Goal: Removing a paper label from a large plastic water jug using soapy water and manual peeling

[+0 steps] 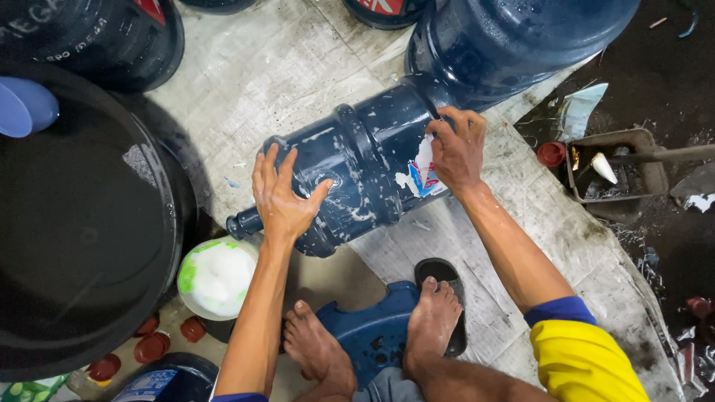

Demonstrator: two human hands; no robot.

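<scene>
A dark blue water jug (357,160) lies on its side on a wet sheet, its neck (243,222) pointing lower left, soap streaks over it. My left hand (283,197) lies flat on the jug's shoulder with fingers spread. My right hand (456,149) rests on the jug's body at a torn, half-peeled paper label (421,173), fingers bent onto it. My bare feet (372,339) are below, one on a blue stool (376,327), beside a black sandal.
A large black tub of water (82,223) fills the left, with a blue scoop (26,106) at its rim. A white soapy bowl (217,277) sits below the jug. More blue jugs (514,41) stand behind. Red caps (153,346) lie lower left. A brown tray (614,167) sits at right.
</scene>
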